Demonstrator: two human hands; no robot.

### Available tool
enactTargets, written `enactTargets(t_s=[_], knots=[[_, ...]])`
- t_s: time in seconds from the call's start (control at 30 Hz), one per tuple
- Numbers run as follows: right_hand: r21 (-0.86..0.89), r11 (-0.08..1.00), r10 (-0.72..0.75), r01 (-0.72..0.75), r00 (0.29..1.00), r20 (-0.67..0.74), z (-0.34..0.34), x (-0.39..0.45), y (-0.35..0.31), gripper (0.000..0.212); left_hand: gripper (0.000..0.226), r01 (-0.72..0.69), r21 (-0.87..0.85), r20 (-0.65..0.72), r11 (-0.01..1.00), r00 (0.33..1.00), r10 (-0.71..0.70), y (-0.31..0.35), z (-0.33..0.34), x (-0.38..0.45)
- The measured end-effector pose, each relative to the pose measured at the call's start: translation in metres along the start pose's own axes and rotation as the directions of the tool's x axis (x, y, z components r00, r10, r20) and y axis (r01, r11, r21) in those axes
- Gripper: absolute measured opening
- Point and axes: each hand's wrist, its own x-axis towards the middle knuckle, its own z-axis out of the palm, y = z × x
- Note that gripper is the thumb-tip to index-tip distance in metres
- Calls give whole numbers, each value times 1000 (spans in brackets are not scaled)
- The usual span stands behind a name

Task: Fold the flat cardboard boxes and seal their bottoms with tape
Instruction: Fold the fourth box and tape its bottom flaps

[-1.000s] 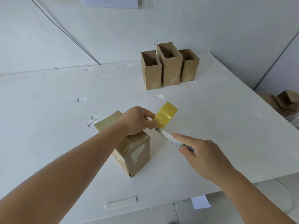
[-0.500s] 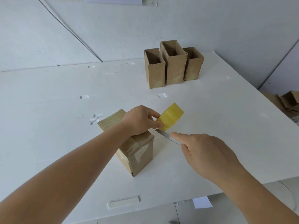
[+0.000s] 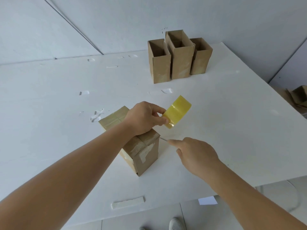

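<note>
A cardboard box (image 3: 146,155) stands bottom-up near the middle of the white table (image 3: 49,122), its flaps covered with clear tape. My left hand (image 3: 146,118) hovers over the box and pinches a yellow tape roll (image 3: 177,112) held just right of it. My right hand (image 3: 197,155) grips a knife; only the thin blade tip (image 3: 163,139) shows, right at the box's top right corner. A faint clear strip of tape seems to run from the roll down to that corner.
Three folded open-topped boxes (image 3: 179,57) stand together at the table's far right. Tape scraps (image 3: 97,114) dot the tabletop, and a pale strip (image 3: 127,202) lies near the front edge. More cardboard (image 3: 297,98) sits on the floor past the right edge.
My right hand slid the blade left, from below the roll to the box's corner. My left hand raised the roll a little.
</note>
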Motion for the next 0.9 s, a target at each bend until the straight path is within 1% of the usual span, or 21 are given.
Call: enactTargets(t_s=[0.07, 0.17, 0.27, 0.3, 0.33, 0.37, 0.4, 0.43, 0.47, 0.5, 0.53, 0.57, 0.6, 0.63, 0.7, 0.73, 0.8, 0.9], knots=[[21, 1000, 20, -19, 1000, -24, 15, 6, 8, 49, 10, -3, -6, -2, 1000, 1000, 3, -1, 0, 1], [6, 992, 122, -122, 992, -13, 37, 9, 28, 55, 8, -11, -17, -6, 1000, 1000, 10, -1, 0, 2], [-83, 972, 219, -218, 976, 6, 47, 11, 38, 47, 8, -3, -8, -1, 1000, 1000, 3, -1, 1, 3], [-51, 970, 235, -236, 972, -17, 47, 12, 37, 48, 8, -1, -10, -1, 1000, 1000, 1, -1, 1, 3], [83, 970, 233, -228, 971, -61, 45, 13, 32, 51, 8, -2, -14, -3, 1000, 1000, 2, -1, 1, 4], [307, 932, 238, -195, 965, -110, 39, 14, 24, 51, 8, -3, -20, -3, 1000, 1000, 3, -1, 1, 4], [551, 816, 273, -174, 957, -102, 31, 14, 13, 43, 8, -3, -26, -4, 1000, 1000, 3, -1, 1, 4], [753, 635, 296, -171, 955, -32, 21, 13, 0, 32, 8, -4, -31, -6, 1000, 1000, 4, -1, 1, 3], [876, 442, 297, -192, 953, 59, 12, 11, -14, 24, 8, -5, -35, -8, 999, 1000, 5, -1, 1, 3], [931, 296, 280, -215, 951, 131, 7, 11, -26, 24, 8, -7, -38, -10, 999, 1000, 6, -1, 1, 3], [954, 185, 263, -235, 948, 182, 7, 13, -36, 34, 8, -8, -41, -12, 999, 1000, 7, -1, 1, 3], [964, 90, 256, -249, 942, 219, 8, 16, -43, 49, 8, -9, -40, -14, 999, 1000, 8, -1, 1, 3], [966, 11, 258, -260, 934, 249, 10, 20, -50, 60, 9, -10, -40, -18, 999, 1000, 9, -1, 1, 3], [961, -71, 262, -267, 925, 276, 10, 23, -55, 61, 9, -9, -41, -22, 999, 1000, 8, -2, 1, 3], [939, -225, 274, -259, 909, 316, 7, 29, -62, 38, 11, -3, -47, -29, 999, 1000, 1, -2, 2, 3], [927, -275, 278, -254, 902, 329, 7, 31, -65, 29, 11, 1, -51, -30, 999, 1000, -2, -3, 2, 3], [912, -330, 292, -243, 893, 343, 4, 32, -69, 20, 11, 7, -61, -34, 998, 999, -9, -3, 2, 4], [896, -384, 318, -223, 880, 354, -1, 32, -72, 17, 13, 14, -57, -43, 998, 999, -16, -4, 4, 4]])
